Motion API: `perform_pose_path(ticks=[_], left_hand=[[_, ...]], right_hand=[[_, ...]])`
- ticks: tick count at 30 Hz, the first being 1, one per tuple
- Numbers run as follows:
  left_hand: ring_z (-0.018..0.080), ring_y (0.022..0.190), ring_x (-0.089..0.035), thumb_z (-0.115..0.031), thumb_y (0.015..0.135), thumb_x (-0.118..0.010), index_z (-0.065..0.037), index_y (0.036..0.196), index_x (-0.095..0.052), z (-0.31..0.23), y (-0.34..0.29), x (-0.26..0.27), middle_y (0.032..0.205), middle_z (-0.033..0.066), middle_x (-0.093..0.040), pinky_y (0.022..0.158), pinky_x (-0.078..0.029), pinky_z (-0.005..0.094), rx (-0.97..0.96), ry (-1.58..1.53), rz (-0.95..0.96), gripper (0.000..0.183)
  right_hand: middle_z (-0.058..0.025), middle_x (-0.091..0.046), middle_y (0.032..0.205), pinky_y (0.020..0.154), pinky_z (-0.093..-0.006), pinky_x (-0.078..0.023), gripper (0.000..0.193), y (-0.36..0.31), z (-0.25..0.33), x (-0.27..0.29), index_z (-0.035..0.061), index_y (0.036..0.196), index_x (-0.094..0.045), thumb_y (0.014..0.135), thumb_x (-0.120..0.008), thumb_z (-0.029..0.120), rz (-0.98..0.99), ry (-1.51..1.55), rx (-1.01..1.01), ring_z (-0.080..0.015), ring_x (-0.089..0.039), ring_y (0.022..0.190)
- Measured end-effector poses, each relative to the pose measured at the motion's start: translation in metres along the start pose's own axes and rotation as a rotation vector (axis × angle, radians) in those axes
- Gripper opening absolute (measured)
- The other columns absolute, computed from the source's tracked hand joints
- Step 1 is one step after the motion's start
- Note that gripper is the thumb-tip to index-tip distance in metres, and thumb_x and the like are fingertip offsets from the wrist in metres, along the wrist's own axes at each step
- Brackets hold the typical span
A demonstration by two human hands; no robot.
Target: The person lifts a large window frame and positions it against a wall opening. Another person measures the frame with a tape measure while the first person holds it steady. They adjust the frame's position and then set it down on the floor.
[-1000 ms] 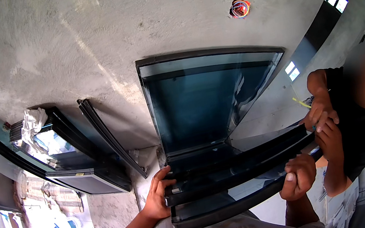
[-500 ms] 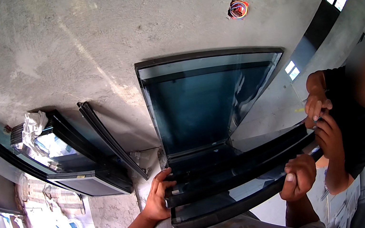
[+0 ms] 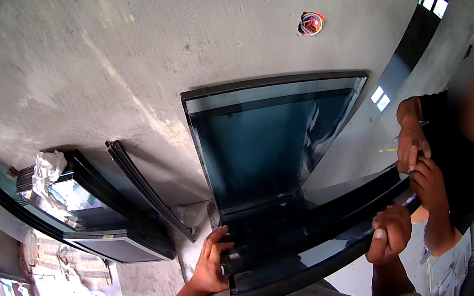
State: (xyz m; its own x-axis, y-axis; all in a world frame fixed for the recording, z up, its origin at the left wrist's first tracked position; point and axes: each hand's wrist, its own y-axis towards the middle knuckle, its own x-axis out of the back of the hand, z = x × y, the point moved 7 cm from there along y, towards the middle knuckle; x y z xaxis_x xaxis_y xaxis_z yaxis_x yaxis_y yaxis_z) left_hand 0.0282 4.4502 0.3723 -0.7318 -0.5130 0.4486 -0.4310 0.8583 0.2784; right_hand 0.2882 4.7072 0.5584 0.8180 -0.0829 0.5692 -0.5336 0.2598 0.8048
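Note:
A black-framed glass window panel point(image 3: 308, 274) stretches across in front of my chest, its dark rails curving up to the right. The fingers of my left hand point(image 3: 209, 265) are closed around the panel's left end. Toward the other end, my right hand point(image 3: 389, 234) is wrapped in a fist around the near rail. Another person's two hands, one above point(image 3: 413, 146) and one below point(image 3: 428, 183), are together at the panel's far right corner. Whatever lies between that person's fingers is too small to make out.
A large framed glass pane point(image 3: 256, 151) leans on the grey wall just beyond. Left of it stand long black profiles point(image 3: 147, 191) and stacked frames point(image 3: 101, 196) with white crumpled wrapping point(image 3: 47, 169). Coiled wires point(image 3: 311, 24) show in a wall opening. The person in black point(image 3: 473, 171) stands at right.
My view has tilted slightly, so the wall and leaning frames sit a little lower. The other person's upper hand has moved down toward the panel's corner. My grips stay the same.

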Motion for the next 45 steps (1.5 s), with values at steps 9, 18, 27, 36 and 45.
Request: perform_pose_path(ticks=[9,18,27,36,45], left_hand=[[0.0468,0.146,-0.046,-0.031,0.067,-0.098,0.001,0.125,-0.059,0.000,0.005,0.004,0.157,0.0295,-0.045,0.120,-0.039,0.0508,-0.022,0.035,0.005,0.077],[0.0469,0.147,-0.045,-0.027,0.067,-0.096,-0.001,0.133,-0.055,-0.003,0.004,0.005,0.159,0.0287,-0.042,0.119,-0.041,0.0516,-0.014,0.024,0.026,0.081],[0.0475,0.144,-0.048,-0.027,0.064,-0.098,-0.001,0.129,-0.058,-0.004,0.009,0.008,0.157,0.0280,-0.045,0.118,-0.043,0.0510,-0.032,0.023,-0.020,0.081],[0.0471,0.142,-0.050,-0.028,0.064,-0.097,0.000,0.129,-0.058,0.003,0.009,0.008,0.156,0.0295,-0.045,0.117,-0.043,0.0510,-0.051,0.016,-0.004,0.081],[0.0443,0.142,-0.049,-0.052,0.064,-0.096,0.002,0.128,-0.062,0.031,-0.010,-0.004,0.155,0.0296,-0.046,0.113,-0.045,0.0507,0.093,-0.100,-0.038,0.091]], right_hand=[[-0.0103,-0.067,0.078,0.075,-0.0431,-0.054,0.021,-0.001,-0.002,-0.003,0.0057,0.081,-0.063,0.093,-0.056,0.021,-0.011,-0.011,0.005,-0.0251,-0.066,0.075],[-0.0130,-0.063,0.078,0.074,-0.0418,-0.052,0.021,-0.006,-0.003,-0.004,0.0029,0.086,-0.061,0.093,-0.050,0.020,0.022,-0.047,0.025,-0.0261,-0.061,0.075],[-0.0120,-0.066,0.083,0.080,-0.0441,-0.052,0.020,-0.005,-0.005,-0.006,0.0042,0.087,-0.062,0.094,-0.053,0.021,0.019,-0.014,-0.018,-0.0259,-0.063,0.081],[-0.0110,-0.067,0.084,0.080,-0.0444,-0.053,0.018,0.000,-0.001,-0.008,0.0055,0.087,-0.062,0.096,-0.054,0.020,0.025,0.013,-0.003,-0.0256,-0.064,0.081],[-0.0117,-0.071,0.076,0.076,-0.0453,-0.056,0.013,0.006,0.001,0.001,0.0047,0.078,-0.066,0.084,-0.063,0.016,-0.049,0.047,0.047,-0.0277,-0.069,0.073]])
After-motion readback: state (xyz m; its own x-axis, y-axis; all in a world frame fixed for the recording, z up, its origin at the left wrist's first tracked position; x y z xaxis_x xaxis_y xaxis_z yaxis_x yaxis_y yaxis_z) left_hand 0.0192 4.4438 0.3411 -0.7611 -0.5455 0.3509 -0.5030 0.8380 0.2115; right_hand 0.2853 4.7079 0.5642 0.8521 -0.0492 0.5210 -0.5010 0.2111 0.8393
